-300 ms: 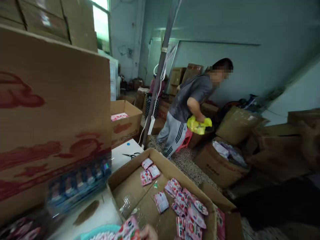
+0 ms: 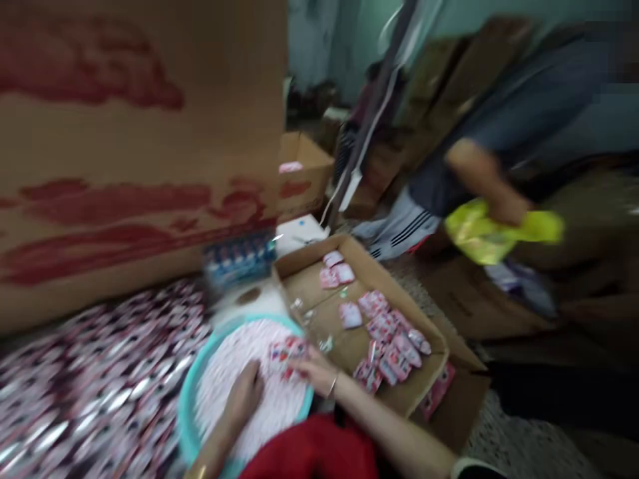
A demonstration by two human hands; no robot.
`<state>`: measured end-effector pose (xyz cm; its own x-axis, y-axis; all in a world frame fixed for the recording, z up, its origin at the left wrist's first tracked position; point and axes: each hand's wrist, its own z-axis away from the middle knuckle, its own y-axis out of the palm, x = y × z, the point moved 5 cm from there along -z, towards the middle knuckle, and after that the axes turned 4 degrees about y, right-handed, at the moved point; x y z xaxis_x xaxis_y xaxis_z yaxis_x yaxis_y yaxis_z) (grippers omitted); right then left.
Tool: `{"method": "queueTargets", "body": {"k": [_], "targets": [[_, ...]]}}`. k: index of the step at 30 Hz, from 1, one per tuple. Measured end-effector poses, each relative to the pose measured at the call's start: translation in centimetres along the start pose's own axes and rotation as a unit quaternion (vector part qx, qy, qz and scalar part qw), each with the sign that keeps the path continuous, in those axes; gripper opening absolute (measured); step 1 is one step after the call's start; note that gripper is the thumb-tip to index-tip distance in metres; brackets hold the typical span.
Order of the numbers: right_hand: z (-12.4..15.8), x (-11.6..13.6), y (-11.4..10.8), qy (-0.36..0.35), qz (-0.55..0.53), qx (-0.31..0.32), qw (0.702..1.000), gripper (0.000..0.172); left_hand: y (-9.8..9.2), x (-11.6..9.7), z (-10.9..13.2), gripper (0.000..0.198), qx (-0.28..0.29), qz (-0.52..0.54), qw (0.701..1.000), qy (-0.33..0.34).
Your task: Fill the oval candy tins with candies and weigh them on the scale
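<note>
A printed packet [image 2: 285, 356] is being held over the right part of a teal basin [image 2: 186, 406], its right edge being grasped by the fingers of the right hand [image 2: 318, 372]. The left hand [image 2: 244, 394] is being rested on, or dipped into, the pale fill [image 2: 237, 349] just beside the packet; whether anything is being gripped by it cannot be told through the blur.

Since the packet is being pinched at one edge only, a drop into the fill could be caused by a loosened grip. As the near rim is being crossed by the left forearm, loose bits could be swept over it by a careless pull.

Most of the basin is being taken up by the fill. Beside it, a shallow cardboard tray [image 2: 309, 283] is being occupied by loose packets [image 2: 394, 362], crowded toward its right side, with a few lying toward the far corner; a snag on its wall could be caused by too low a reach. To the left, a broad mass of shiny packets [image 2: 110, 382] is being spread. Farther out, something pink is being contained in an open carton [image 2: 304, 193], and a yellow bag [image 2: 482, 233] is being carried by a co-worker's hand [image 2: 509, 207].
</note>
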<state>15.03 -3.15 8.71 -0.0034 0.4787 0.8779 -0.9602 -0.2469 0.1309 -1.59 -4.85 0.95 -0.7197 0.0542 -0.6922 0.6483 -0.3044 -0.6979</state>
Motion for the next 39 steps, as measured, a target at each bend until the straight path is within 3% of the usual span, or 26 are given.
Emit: {"method": "queueTargets", "body": {"k": [4,9,12,15,19,22,27,30,33,36,39], "targets": [[1.0,-4.3,-0.8,0.012,0.020,-0.039,0.999,0.048,-1.4,1.7,3.5,0.014,0.050,0.011,0.999,-0.015],[0.5,-4.7,-1.5,-0.077,0.128,-0.091,0.985,0.037,-5.8,1.9,4.7,0.015,0.050,0.010,0.998,0.026],[0.0,-4.5,-0.7,-0.121,0.186,-0.098,0.970,0.034,-8.2,0.3,5.2,0.016,0.054,-0.001,0.996,0.067],[-0.5,-4.6,0.3,-0.151,0.228,-0.074,0.959,0.036,-9.5,-1.8,5.0,0.017,0.086,-0.059,0.989,0.103],[-0.6,-4.7,1.5,-0.181,0.262,-0.041,0.947,0.042,-9.6,-4.7,4.2,0.016,0.151,-0.199,0.965,0.084],[-0.3,-4.7,2.0,-0.195,0.276,-0.036,0.940,0.044,-9.5,-7.0,3.6,0.022,0.168,-0.300,0.937,0.058],[-0.3,-4.8,2.0,-0.205,0.283,-0.042,0.936,0.042,-10.0,-9.4,3.6,0.026,0.185,-0.356,0.914,0.062],[-0.4,-5.0,1.6,-0.203,0.276,-0.054,0.938,0.041,-10.7,-7.6,3.7,0.021,0.173,-0.332,0.926,0.053],[-0.3,-5.0,0.9,-0.197,0.263,-0.073,0.942,0.039,-10.5,-2.8,3.9,0.019,0.154,-0.272,0.950,-0.011],[0.1,-4.8,0.1,-0.184,0.251,-0.093,0.946,0.034,-7.7,1.6,3.8,0.020,0.158,-0.213,0.963,-0.052],[0.6,-4.7,-0.5,-0.169,0.246,-0.104,0.949,0.033,-3.1,3.1,2.6,0.020,0.156,-0.166,0.973,-0.037]]}}
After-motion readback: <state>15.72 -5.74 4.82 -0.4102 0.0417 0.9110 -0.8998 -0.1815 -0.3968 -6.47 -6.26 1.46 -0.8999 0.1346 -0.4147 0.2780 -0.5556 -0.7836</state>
